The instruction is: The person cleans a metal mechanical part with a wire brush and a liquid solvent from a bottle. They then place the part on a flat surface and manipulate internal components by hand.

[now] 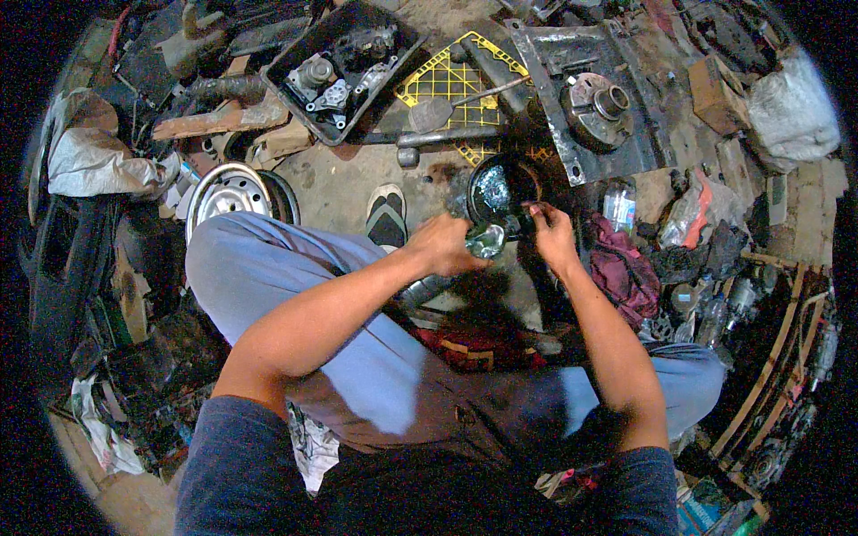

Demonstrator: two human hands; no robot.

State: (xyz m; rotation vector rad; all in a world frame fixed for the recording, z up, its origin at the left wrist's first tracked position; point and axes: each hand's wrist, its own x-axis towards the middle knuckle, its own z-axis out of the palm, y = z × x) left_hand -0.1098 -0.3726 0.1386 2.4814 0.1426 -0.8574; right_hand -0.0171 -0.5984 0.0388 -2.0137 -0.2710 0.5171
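Observation:
My left hand [444, 246] is closed around a clear, greenish cup-like container [486, 240], perhaps the end of a plastic bottle, and tilts it at the near edge of a round black pan [476, 204]. Dark, shiny liquid seems to lie in the pan, reflecting light. At the pan's right rim, my right hand [554, 239] has its thumb and fingers pinched together; whatever is between them is too small or dark to make out.
Beyond the pan lie a hammer [456, 136] and a yellow plastic grate [456, 82]. A black tray [332, 134] holds several metal parts. A round metal hub [597, 112] rests on a metal sheet. A wheel rim [223, 190] stands left; a maroon cloth [624, 272] lies right.

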